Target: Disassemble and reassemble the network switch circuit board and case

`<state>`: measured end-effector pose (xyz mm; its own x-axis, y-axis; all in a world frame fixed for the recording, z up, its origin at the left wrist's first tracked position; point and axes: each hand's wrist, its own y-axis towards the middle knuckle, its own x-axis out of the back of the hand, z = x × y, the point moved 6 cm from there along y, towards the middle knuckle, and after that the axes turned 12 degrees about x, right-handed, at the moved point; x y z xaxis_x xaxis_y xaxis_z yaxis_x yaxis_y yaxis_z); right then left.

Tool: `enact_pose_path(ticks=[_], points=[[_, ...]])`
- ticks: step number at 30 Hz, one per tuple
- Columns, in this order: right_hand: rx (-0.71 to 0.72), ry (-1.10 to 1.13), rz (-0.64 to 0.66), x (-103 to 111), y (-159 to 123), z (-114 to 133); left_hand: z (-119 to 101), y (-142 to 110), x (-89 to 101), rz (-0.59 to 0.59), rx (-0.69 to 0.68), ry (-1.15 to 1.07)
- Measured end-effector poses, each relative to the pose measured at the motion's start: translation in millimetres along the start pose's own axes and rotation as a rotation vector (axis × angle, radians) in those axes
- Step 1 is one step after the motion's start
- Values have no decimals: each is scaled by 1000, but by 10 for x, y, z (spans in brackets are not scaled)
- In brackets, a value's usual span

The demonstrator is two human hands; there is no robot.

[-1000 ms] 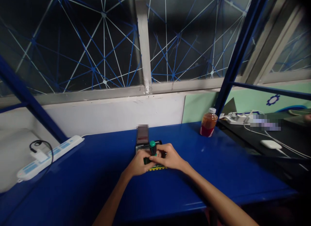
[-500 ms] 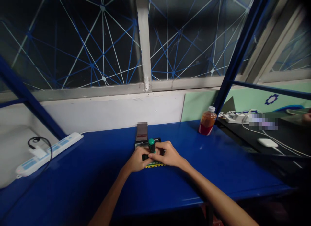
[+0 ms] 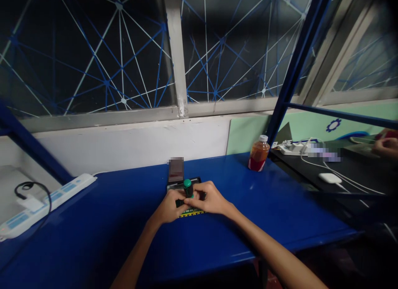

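Two hands [image 3: 212, 198] pinched narrowly around a green-topped screwdriver [image 3: 188, 189], handle nearly upright between them, dark case [image 3: 197, 180] just beneath

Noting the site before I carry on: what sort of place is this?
Probably an indoor workroom or study area: a blue table, a white power strip along its left side, and a black desk to its right.

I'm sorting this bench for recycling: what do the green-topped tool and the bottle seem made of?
The green-topped tool looks like smooth plastic: its rounded cap catches a highlight. The bottle is probably glossy plastic, translucent above its red lower part, though glass is possible.
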<state>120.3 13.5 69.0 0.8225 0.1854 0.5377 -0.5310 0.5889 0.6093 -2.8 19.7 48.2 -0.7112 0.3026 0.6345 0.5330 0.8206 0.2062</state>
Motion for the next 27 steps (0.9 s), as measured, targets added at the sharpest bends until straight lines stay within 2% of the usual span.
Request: enact_pose_path(ticks=[16,27], points=[[15,4,-18,5,3,21,15,22,17,-26,-52,-22],[16,-35,-24,21,5,-3,-92,-1,23,-39,-44,13]])
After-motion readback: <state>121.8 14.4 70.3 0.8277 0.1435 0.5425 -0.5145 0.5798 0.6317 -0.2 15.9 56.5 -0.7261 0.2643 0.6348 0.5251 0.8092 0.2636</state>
